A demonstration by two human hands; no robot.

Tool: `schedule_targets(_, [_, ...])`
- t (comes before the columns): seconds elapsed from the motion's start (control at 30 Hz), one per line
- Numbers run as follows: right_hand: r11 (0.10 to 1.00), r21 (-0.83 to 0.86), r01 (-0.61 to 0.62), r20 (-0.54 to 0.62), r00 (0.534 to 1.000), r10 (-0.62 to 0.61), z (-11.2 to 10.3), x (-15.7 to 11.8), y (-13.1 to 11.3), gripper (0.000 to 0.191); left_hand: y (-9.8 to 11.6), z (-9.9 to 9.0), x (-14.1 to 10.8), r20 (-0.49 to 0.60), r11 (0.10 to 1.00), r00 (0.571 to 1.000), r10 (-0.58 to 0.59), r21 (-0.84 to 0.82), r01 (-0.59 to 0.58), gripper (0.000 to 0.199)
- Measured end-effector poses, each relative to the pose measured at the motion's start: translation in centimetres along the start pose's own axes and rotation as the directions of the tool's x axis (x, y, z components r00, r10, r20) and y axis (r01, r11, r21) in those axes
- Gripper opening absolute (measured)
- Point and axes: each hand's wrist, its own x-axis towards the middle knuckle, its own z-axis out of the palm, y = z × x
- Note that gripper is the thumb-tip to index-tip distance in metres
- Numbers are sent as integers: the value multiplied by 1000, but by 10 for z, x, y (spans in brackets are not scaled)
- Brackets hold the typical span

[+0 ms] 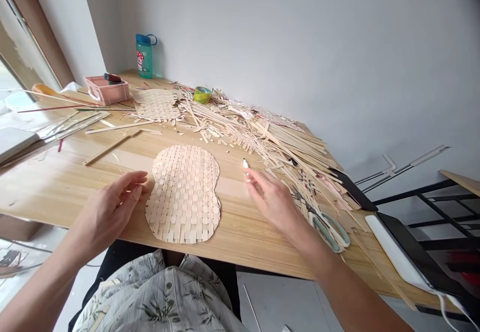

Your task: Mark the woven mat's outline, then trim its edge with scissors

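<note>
Panel of pale, flat woven strips (183, 197), figure-eight in outline, lies flat on the light-brown wood-grain tabletop (240, 227), near the front edge and between the two hands.

Left hand (122, 199): released, fingers loosely curled, positioned just beside the panel's left edge; contact with that edge cannot be determined.

Right hand (275, 199): grasping a slim white marker with a dark tip (245, 164) between thumb and fingers, to the right of the panel and apart from it. The tip points away from the wearer.

Scissors with grey-green handles (315, 220) lie near the right forearm, partly among a heap of long, pale, flat strips (288, 144). A round green-and-yellow tape roll (202, 95) rests at the rear of the heap. To its left is a pale woven sheet with ragged edges (157, 104), followed by a rectangular pink plastic box (112, 94). An upright teal bottle with a blue lid (144, 59) stands behind the box. A narrow brown wooden stick (112, 147) lies left of the panel.
</note>
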Motion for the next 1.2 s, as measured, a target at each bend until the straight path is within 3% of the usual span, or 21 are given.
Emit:
schedule_targets(0.13, [944,324,-53,90,996,25,-6,-36,-54,23,-1,-2,-9,113,989,994,-8,-143,24,60])
schedule_targets(0.2, [877,437,-198,156,977,142,-6,-56,-73,22,2,-3,-15,122,986,993,4,-166,16,57])
schedule_targets(0.3, [665,575,-477,407,871,273,-3,-80,-89,29,7,-4,-22,120,982,992,28,-188,-5,55])
schedule_targets(0.4, [387,616,-686,650,721,242,3,-95,-98,46,7,-4,-27,140,975,990,26,-221,6,55])
schedule_targets(0.47, [218,637,-740,710,673,209,8,-100,-103,55,3,-4,-30,156,969,987,26,-247,13,54])
schedule_targets(0.6, [-7,697,-717,704,682,196,20,-104,-113,58,-1,-4,-36,120,982,991,62,-187,-39,52])
schedule_targets(0.7, [-81,725,-684,686,707,175,30,-106,-118,58,8,3,-38,33,968,968,248,16,-249,48])
schedule_targets(0.73, [-98,732,-675,680,712,175,34,-107,-119,58,12,8,-39,26,927,930,368,73,-368,47])
schedule_targets(0.8, [-132,739,-661,673,715,188,41,-110,-120,58,20,19,-40,61,789,804,592,158,-594,46])
schedule_targets(0.83, [-148,740,-656,672,713,200,44,-112,-120,58,21,26,-41,98,721,744,661,194,-666,46])
schedule_targets(0.9, [-176,742,-647,670,706,227,49,-114,-122,59,21,37,-44,166,632,674,720,246,-735,45])
schedule_targets(1.03, [-219,756,-617,655,714,247,53,-114,-127,60,14,45,-56,191,600,656,730,281,-749,40])
schedule_targets(1.2, [-228,804,-549,594,748,295,63,-111,-133,51,11,30,-78,199,622,653,730,202,-757,46])
